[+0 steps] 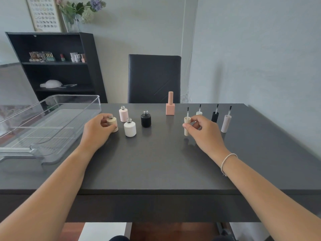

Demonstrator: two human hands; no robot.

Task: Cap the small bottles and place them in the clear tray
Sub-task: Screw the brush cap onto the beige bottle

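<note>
My left hand [97,131] grips an uncapped beige bottle [112,124] standing on the dark table. Beside it stand uncapped pink [123,114], white [130,128] and black [145,119] bottles. My right hand [205,131] pinches a beige ribbed cap [186,125] that stands brush-up on the table. More caps stand brush-up behind it: a pale one [199,113], a black one [215,116] and a whitish ribbed one [226,122]. A capped peach square bottle [170,105] stands farther back. The clear tray [52,122] sits at the table's left with nothing in it.
A black chair [153,79] stands behind the dark table [156,162]. A dark shelf unit [55,66] with small items is at the back left, a wall close on the right. The tray overhangs the table's left side.
</note>
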